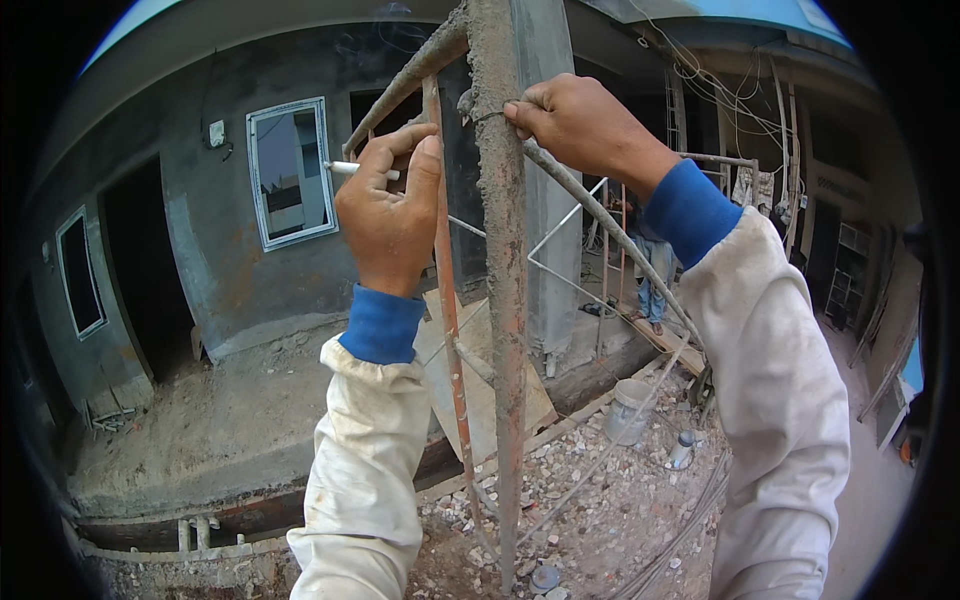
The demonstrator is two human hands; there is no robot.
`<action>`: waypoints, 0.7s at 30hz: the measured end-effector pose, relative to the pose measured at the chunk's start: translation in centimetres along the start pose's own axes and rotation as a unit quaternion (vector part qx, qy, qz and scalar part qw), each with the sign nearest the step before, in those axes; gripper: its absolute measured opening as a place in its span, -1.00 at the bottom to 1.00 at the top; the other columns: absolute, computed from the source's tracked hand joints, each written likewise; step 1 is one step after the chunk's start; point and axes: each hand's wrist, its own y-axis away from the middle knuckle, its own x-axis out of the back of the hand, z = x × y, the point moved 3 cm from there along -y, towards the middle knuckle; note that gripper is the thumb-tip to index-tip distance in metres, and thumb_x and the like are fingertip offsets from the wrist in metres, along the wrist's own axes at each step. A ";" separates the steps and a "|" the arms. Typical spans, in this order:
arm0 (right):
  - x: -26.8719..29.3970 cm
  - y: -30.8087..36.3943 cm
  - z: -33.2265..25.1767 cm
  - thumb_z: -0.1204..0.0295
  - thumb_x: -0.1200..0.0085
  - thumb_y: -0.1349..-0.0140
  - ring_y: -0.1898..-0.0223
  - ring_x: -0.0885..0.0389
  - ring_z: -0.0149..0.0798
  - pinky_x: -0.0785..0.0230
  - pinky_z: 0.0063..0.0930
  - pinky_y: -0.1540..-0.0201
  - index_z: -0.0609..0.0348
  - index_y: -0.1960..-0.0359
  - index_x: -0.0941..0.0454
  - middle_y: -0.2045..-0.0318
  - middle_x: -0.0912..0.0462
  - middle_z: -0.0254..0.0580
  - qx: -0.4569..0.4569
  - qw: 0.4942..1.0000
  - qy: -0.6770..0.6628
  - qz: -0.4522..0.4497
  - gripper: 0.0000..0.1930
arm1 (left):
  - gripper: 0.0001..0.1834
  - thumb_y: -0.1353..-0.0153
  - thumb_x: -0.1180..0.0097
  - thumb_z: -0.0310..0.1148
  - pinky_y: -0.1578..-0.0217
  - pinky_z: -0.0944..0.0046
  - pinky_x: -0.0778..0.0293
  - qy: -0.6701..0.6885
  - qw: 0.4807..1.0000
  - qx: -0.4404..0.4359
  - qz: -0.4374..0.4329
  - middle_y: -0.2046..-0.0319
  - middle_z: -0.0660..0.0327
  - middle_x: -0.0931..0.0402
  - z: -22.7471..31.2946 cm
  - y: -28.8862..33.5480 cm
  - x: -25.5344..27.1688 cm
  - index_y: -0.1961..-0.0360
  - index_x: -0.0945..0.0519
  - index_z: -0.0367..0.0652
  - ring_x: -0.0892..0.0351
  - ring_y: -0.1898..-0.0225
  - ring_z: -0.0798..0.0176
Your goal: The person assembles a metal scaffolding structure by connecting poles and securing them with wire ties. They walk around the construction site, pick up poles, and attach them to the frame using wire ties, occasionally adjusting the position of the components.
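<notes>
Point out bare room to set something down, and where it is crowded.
The porch floor offers a mostly bare stretch between grey wall and trench. It's crowded in the rubble around the bucket and around the right grip at the pole.

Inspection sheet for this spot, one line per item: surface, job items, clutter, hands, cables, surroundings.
Surface: rough ground strewn with rubble.
Job items: mortar-crusted scaffold post, upright; thin dark wire at its upper part.
Clutter: pale bucket and small cylindrical can on the rubble.
Hands: left hand holds a white cigarette; right hand pinches the wire.
Cables: loose, tangled cables hang upper right.
Surroundings: grey wall with white-framed window; another person in blue trousers behind.
</notes>
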 end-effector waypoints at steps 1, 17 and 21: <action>-0.3 0.0 0.4 0.36 0.05 -0.45 0.54 -0.64 -0.33 -0.60 -0.42 0.43 0.24 0.28 -0.66 0.45 -0.68 -0.17 -0.059 0.990 -0.124 -0.029 -0.73 | -0.78 -0.39 -0.15 -0.34 0.23 0.38 -0.57 0.032 0.999 0.026 0.029 0.30 0.22 -0.68 -0.5 1.8 1.1 0.10 -0.70 -0.25 -0.64 0.31 0.39; 3.0 0.8 -0.2 0.35 -0.16 -0.32 0.05 -0.67 0.01 -0.61 -0.22 0.03 0.03 -0.11 -0.42 0.05 -0.60 -0.10 0.323 0.895 0.308 0.017 -0.64 | -0.72 -0.37 -0.13 -0.39 0.38 0.36 -0.58 -0.137 0.812 0.560 0.085 0.25 0.18 -0.63 -4.7 43.8 25.1 -0.02 -0.60 -0.33 -0.62 0.38 0.36; 3.6 -0.5 -0.2 0.32 -0.15 -0.31 0.08 -0.70 -0.09 -0.66 -0.38 0.05 0.01 -0.02 -0.43 0.08 -0.61 -0.19 0.398 0.820 0.410 0.039 -0.71 | -0.69 -0.35 -0.16 -0.44 0.41 0.35 -0.57 -0.118 0.789 0.599 0.071 0.24 0.18 -0.61 -4.1 47.9 26.4 -0.07 -0.57 -0.35 -0.60 0.39 0.38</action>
